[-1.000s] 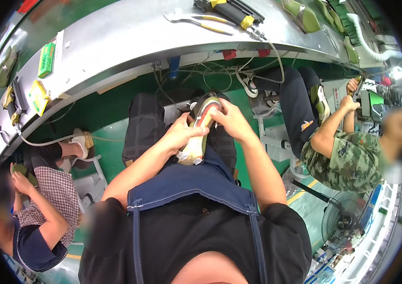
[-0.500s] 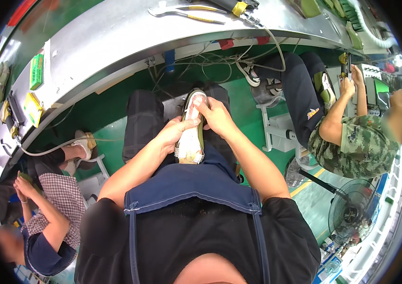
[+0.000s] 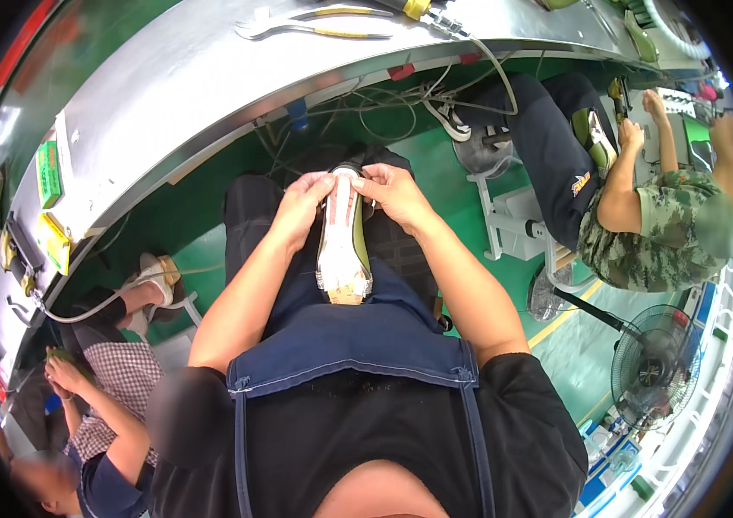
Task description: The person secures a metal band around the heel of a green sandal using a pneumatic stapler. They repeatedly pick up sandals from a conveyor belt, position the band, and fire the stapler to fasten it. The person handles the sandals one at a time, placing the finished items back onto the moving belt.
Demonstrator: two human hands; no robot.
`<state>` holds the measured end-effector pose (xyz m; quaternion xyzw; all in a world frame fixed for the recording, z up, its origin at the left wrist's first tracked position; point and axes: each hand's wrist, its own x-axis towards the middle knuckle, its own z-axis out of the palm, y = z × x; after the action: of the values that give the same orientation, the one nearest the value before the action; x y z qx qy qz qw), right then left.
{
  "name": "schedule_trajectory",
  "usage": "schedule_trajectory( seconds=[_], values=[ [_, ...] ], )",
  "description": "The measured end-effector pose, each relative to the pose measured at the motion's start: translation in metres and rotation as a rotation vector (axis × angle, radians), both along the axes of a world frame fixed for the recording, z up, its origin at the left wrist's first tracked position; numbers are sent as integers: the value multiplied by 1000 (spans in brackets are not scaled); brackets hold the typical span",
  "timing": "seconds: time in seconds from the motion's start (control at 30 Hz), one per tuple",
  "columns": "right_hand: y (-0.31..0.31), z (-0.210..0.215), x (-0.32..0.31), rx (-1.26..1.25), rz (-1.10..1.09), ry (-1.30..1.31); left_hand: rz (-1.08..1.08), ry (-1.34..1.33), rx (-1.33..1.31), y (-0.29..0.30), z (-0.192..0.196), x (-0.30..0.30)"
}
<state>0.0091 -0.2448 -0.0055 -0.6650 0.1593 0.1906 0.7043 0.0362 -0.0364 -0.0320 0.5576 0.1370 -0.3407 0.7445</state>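
Head view looks down on a seated person's lap, where a shoe [image 3: 343,246] lies lengthwise along the thighs, sole up, toe pointing away from the body. Its sole is pale, flat and elongated, with a rough, slightly frayed edge at the heel end, and an olive-green upper shows along the right side. The left hand [image 3: 302,205] pinches the toe end from the left, fingers curled closed on the edge of the sole. The right hand [image 3: 394,192] grips the same toe end from the right, thumb and fingertips pressed together on the rim. Both hands nearly touch each other across the tip. The heel rests against a dark blue denim apron [image 3: 349,332] with pale stitched seams, worn over a black shirt.

Beyond the knees curves a smooth, dull grey metal workbench [image 3: 176,95], with loose cables hanging under its front edge. A yellow-handled pair of pliers [image 3: 314,26] lies on top, and small green and yellow boxes [image 3: 49,173] sit toward the left. To the right sits a person in a camouflage shirt [image 3: 660,229]; a round wire-caged fan [image 3: 655,367] stands on the green floor nearby. At lower left, another person wears a checked shirt [image 3: 120,388].
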Motion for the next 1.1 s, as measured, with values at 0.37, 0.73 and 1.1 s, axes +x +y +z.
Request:
schedule_trajectory(
  seconds=[0.37, 0.73, 1.1],
  values=[
    [8, 6, 14, -348, 39, -263, -230, -396, 173, -5, 18, 37],
    [17, 20, 9, -446, -55, -403, -233, -652, 393, 3, 33, 27],
    [14, 21, 5, -536, -13, -527, -237, -734, 418, 4, 27, 24]
  ],
)
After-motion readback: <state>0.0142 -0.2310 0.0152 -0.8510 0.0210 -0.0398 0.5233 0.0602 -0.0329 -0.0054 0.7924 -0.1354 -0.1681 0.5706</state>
